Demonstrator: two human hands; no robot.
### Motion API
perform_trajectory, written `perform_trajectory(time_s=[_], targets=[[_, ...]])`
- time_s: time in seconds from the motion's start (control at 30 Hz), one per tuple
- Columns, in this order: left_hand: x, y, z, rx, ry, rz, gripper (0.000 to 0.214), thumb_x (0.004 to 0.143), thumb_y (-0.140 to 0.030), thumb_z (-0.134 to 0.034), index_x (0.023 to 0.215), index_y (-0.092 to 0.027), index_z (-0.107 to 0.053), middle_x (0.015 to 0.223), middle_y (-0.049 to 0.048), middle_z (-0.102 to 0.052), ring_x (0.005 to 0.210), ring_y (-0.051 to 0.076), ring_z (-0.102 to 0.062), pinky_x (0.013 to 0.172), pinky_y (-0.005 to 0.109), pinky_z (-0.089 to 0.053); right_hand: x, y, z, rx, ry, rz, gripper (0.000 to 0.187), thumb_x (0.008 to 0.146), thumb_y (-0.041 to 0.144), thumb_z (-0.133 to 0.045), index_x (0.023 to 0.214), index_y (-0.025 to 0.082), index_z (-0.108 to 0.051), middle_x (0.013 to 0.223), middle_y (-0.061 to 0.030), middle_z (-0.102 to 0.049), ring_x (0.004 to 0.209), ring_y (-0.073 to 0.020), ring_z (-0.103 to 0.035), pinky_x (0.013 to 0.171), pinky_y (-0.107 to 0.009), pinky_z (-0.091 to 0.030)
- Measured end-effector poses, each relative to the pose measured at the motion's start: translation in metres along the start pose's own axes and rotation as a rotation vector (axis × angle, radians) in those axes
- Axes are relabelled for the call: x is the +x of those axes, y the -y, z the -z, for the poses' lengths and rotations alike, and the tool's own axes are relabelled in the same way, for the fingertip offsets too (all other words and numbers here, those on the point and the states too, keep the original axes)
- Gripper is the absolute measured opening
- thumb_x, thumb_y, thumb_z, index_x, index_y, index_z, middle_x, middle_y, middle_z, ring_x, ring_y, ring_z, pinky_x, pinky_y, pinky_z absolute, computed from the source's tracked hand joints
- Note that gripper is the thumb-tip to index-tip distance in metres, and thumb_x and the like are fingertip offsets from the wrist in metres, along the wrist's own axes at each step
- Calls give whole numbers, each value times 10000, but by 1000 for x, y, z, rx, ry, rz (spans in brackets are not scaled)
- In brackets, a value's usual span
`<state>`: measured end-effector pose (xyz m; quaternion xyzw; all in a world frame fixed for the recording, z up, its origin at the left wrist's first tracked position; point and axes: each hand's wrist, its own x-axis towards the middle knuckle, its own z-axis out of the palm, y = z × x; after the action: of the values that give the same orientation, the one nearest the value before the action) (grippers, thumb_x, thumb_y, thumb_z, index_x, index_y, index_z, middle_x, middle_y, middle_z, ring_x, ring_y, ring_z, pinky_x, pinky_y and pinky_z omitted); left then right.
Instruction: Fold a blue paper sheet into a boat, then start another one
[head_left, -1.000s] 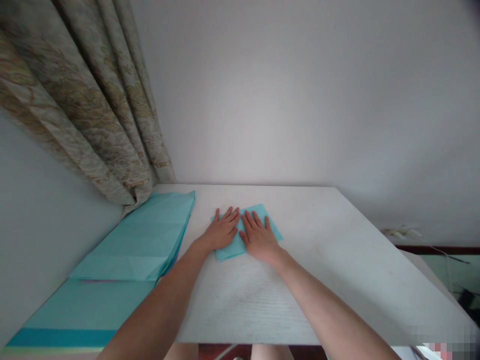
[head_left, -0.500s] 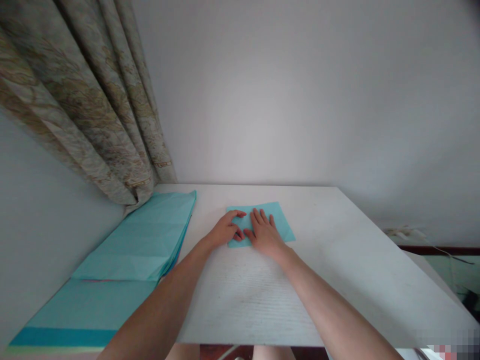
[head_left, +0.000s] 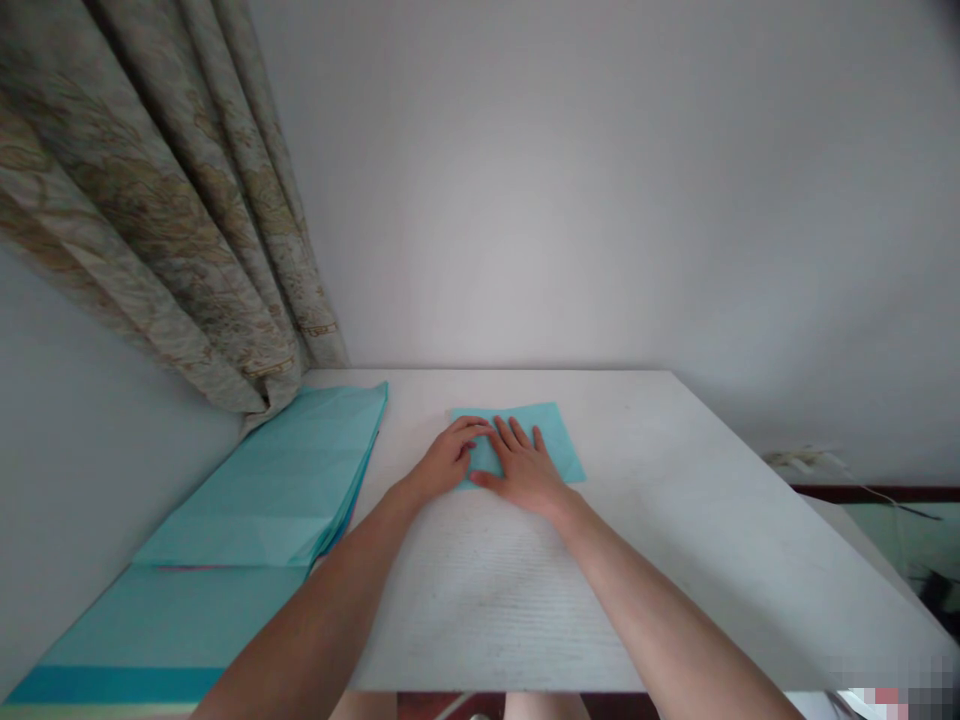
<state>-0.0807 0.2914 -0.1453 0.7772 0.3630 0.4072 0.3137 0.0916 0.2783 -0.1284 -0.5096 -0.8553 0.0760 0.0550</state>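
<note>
The small folded sheet (head_left: 553,436) looks like thin matt paper, smooth with soft creases. The stacked sheets (head_left: 300,480) along the table's left edge look alike, faintly crinkled. The table (head_left: 675,520) is matt white, finely ribbed near its front edge. The curtain (head_left: 187,230) is woven patterned cloth.

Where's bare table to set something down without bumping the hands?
Freest: white table between the small blue sheet and the right edge; also the near strip between the forearms. Crowded: left side under the blue paper stack, and centre, where left hand and right hand rest on the sheet.
</note>
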Motion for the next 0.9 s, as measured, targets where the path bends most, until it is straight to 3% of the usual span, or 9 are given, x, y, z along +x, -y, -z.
perform_trajectory(time_s=[0.07,0.13,0.27,0.33,0.43,0.53,0.6,0.77,0.9], targets=[[-1,0,-1,128,80,-48,590,697,36,-373,1213,-200,-536,1309,77,-476,1228,195,-424,1040,400,-368,1,-2,-2,-14,-2,4,786,840,683,-164,1428,169,-249,1503,-88,-158,1377,-302,-88,1069,-555,-61],[-3,0,-1,236,129,-45,549,751,-6,-389,1257,-190,-502,1365,76,-444,1269,190,-387,1086,402,-298,3,-6,-4,-33,-15,-37,724,875,625,-116,1428,178,-249,1505,-69,-157,1378,-290,-92,1068,-556,-63],[-5,1,0,401,140,-16,423,817,-92,-399,1208,-143,-555,1337,102,-486,1238,194,-428,1073,389,-319,7,-13,-8,-78,-44,-281,753,881,605,-100,1443,109,-168,1506,-104,-126,1374,-322,-72,1048,-595,-60],[-5,3,1,448,126,-18,399,830,-119,-407,1194,-147,-567,1324,96,-502,1231,190,-437,1068,378,-326,7,-14,-9,-91,-40,-335,796,869,625,-116,1442,73,-147,1505,-128,-108,1371,-345,-53,1042,-604,-56],[-4,5,0,499,117,-28,387,841,-143,-411,1196,-165,-564,1320,80,-512,1236,183,-433,1067,374,-322,5,-11,-7,-87,-29,-246,811,863,632,-154,1436,58,-172,1503,-138,-108,1368,-364,-38,1050,-596,-48],[-4,4,-1,560,130,-14,409,855,-151,-389,1241,-164,-523,1352,84,-481,1258,188,-407,1071,391,-303,4,-7,-4,-55,5,-10,719,898,549,-170,1429,66,-214,1500,-120,-149,1380,-300,-67,1095,-487,-75],[-5,2,-1,601,155,7,428,871,-162,-364,1282,-160,-481,1388,89,-438,1286,197,-372,1076,410,-284,5,-8,-3,-41,21,55,655,916,490,-160,1429,89,-226,1499,-96,-171,1382,-262,-89,1104,-448,-86],[-6,0,-1,617,167,52,409,891,-209,-364,1281,-186,-485,1413,78,-405,1308,216,-340,1079,448,-263,7,-17,-2,-75,-9,-208,745,877,603,-163,1442,117,-183,1507,-101,-125,1376,-325,-61,1065,-567,-59],[-5,3,0,536,83,10,349,846,-180,-442,1161,-180,-591,1306,83,-526,1242,209,-428,1067,413,-311,5,-21,-1,-74,18,-133,746,869,620,-181,1444,144,-184,1509,-88,-121,1376,-329,-55,1062,-568,-71]])
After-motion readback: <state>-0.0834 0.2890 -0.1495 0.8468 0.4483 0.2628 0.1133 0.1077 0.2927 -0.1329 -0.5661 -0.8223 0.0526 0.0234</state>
